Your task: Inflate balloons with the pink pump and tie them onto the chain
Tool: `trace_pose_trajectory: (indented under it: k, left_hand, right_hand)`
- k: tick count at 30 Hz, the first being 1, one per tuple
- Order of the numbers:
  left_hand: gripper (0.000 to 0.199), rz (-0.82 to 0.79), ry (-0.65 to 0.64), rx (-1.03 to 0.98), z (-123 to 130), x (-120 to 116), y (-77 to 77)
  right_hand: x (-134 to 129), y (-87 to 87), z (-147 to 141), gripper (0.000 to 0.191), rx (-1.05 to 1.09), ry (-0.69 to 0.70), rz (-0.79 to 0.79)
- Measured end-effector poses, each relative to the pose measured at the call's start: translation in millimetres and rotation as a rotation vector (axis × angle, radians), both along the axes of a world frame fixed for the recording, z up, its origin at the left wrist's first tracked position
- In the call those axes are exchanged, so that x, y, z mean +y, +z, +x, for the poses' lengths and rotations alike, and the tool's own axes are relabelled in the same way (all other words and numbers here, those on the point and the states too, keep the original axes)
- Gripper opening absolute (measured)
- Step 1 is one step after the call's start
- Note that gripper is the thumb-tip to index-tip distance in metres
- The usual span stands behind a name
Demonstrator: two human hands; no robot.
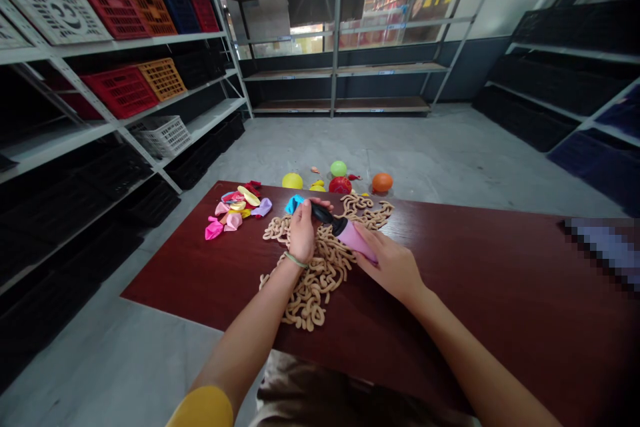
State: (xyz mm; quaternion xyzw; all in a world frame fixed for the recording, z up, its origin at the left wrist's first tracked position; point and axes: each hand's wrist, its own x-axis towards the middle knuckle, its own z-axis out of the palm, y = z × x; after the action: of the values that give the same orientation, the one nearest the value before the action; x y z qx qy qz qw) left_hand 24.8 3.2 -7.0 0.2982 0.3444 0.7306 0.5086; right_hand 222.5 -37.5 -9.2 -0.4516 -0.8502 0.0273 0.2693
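Observation:
My right hand (393, 267) is wrapped round the pink body of a hand pump (354, 239), which has a black nozzle end pointing up and left. At that black end is my left hand (304, 230), its fingers closed near a blue balloon (294, 203); the balloon's neck is hidden by the hand, so the exact hold is unclear. Under and around both hands lies a heap of tan curled pieces (320, 280) on the dark red table (450, 260). Limp balloons (233, 217) in pink, yellow, red and purple lie at the table's far left.
Beyond the table's far edge, inflated balloons (383, 182) in orange, red, green and yellow rest on the grey floor (280, 147). Shelves with crates (117, 90) stand left, more racks behind and right. A blurred object (607, 247) lies at the right.

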Motion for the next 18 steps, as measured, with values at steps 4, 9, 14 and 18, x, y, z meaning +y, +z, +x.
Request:
trace_pose_trajectory:
  k: [4,9,14,18]
  left_hand:
    - [0.036,-0.074,0.015,0.124,-3.2,-1.5,1.5]
    - [0.034,-0.088,-0.025,0.094,-7.2,-1.8,7.2]
    - [0.032,-0.014,-0.053,-0.151,-7.9,-5.0,19.2]
    - [0.023,0.035,-0.064,-0.211,-3.3,-6.3,25.4]
  right_hand:
    - [-0.3,-1.3,1.5,0.059,-0.007,-0.001,0.009]
    - [-0.9,-3.8,0.1,0.058,-0.017,0.007,0.019]
    - [0.0,-7.8,-5.4,0.058,-0.02,0.011,0.05]
    - [2.2,-8.1,-6.7,0.056,0.0,-0.013,0.039]
